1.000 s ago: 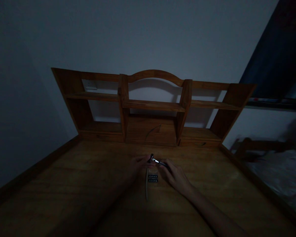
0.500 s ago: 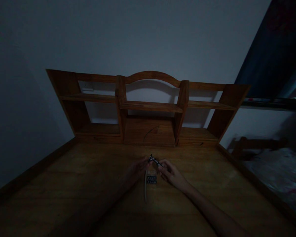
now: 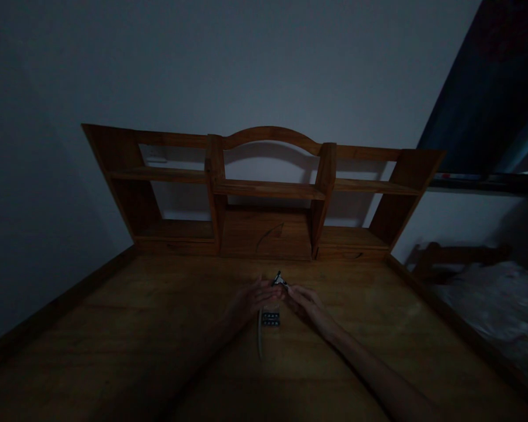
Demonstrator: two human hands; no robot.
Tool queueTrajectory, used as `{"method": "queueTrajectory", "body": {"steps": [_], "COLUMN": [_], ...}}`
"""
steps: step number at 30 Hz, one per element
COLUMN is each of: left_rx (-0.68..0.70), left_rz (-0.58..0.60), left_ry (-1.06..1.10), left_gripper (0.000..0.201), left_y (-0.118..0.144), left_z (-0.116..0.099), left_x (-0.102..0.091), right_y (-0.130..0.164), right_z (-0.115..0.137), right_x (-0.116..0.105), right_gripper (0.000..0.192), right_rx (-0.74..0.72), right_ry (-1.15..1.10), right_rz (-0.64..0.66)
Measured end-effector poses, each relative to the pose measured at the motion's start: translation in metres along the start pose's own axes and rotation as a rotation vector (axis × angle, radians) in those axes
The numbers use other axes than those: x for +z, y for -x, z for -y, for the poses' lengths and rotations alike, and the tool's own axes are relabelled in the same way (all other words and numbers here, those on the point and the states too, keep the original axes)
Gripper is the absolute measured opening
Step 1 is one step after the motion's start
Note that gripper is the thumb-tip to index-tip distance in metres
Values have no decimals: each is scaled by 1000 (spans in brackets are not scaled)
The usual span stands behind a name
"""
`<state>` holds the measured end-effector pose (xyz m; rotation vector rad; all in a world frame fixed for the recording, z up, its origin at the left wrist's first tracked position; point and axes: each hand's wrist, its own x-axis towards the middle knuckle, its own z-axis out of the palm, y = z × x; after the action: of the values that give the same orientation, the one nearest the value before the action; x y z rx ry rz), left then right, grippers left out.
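The room is very dark. Over the middle of a wooden desk [image 3: 114,328], my left hand [image 3: 250,300] and my right hand [image 3: 305,303] meet on a small metal tool [image 3: 279,281] with a shiny head; it looks like a razor. My right hand grips its dark handle and my left fingers pinch the head. Right below the hands, a small clear packet with rows of dark pieces [image 3: 271,318] lies on the desk. A thin pale strip [image 3: 260,334] lies beside the packet on its left.
A wooden shelf unit [image 3: 268,190] with open compartments stands along the desk's back edge against a pale wall. A raised rim runs along the desk's left and right sides. At the right, beyond the desk, are a bed with pale bedding [image 3: 497,310] and a dark window.
My two hands have drawn closer together around the tool, whose head now points up. The view has shifted slightly.
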<state>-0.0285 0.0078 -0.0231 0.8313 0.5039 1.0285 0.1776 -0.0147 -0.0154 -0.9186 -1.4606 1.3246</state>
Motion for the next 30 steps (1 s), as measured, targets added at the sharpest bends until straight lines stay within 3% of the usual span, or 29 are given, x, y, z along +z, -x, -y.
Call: {"method": "queueTrajectory", "body": {"steps": [6,12,15,23,27,30], "left_rx": [-133,-92,-72,-39,22,99], "left_rz": [90,291,331,292,153,25], "left_ry": [45,112,109,57,-182,-317], "left_gripper": [56,65,68,66,69,59], "left_y": [-1,2,6,8,9,10], "left_z": [-9,-17,-19,-15,-16,-18], "left_x": [7,13,19,25,26,27], "right_y": [-3,-5,-4,-3,-5,-6], "right_z": [-3,-4,-2,1,-3,-3], "right_x": [-4,-7,-8,-6,-8,-9], "right_gripper": [49,46,46,49,49,52], "right_rx": [84,124,128,103,116,107], "right_ry": [-78,-220,-190,-62,-2,62], "right_rz": [-93,-123,-124,-145,-135,-114]}}
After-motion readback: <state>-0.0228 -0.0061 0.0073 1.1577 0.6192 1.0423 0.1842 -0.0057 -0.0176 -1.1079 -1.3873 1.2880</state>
